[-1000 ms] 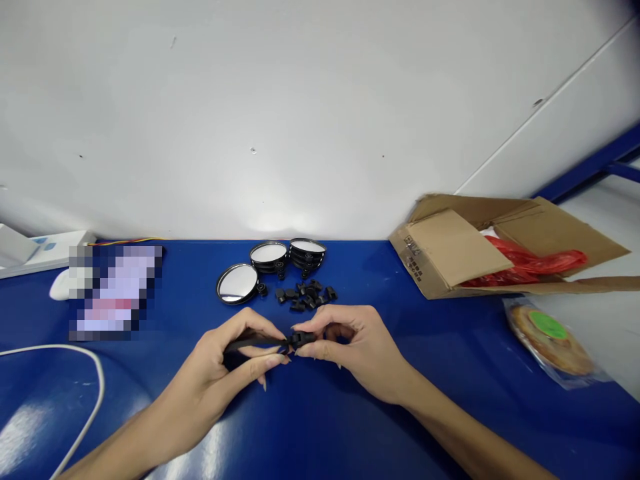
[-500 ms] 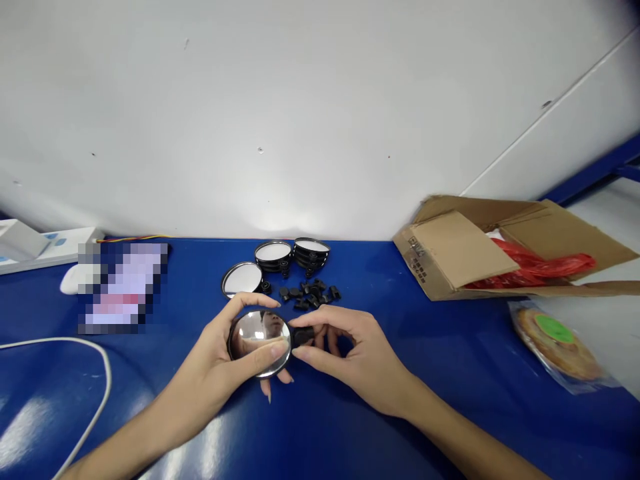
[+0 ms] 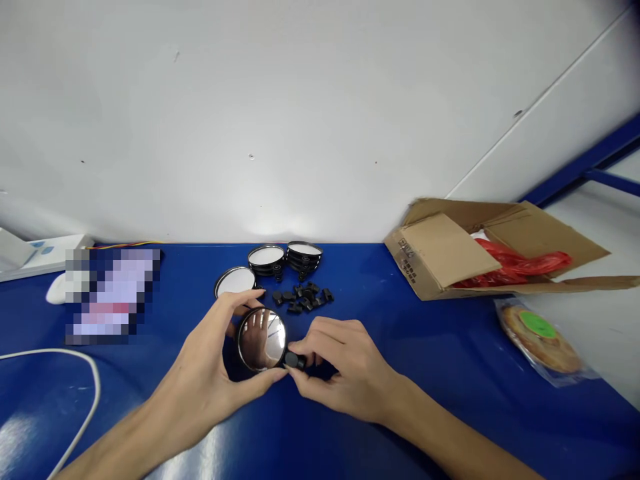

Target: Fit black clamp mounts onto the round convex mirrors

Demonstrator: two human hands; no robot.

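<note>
Bright, glare on tabletop point(image 3: 280, 443), darkened corner

Looking right now at a bare left hand point(image 3: 205, 373) and a bare right hand point(image 3: 353, 370), both slender, with long, slim fingers. Spotting fingernails point(image 3: 262, 293) grown a little past the tips. Following down to narrow, uncovered wrists point(image 3: 393, 397), then along smooth, slim forearms point(image 3: 133, 430), bare right to the bottom edge of view.

I can't read any wording from here. The cardboard box point(image 3: 450, 250) carries dark printed characters point(image 3: 408, 258) on its side, too small and blurred for me to make out, beneath one larger, boxed line.
</note>
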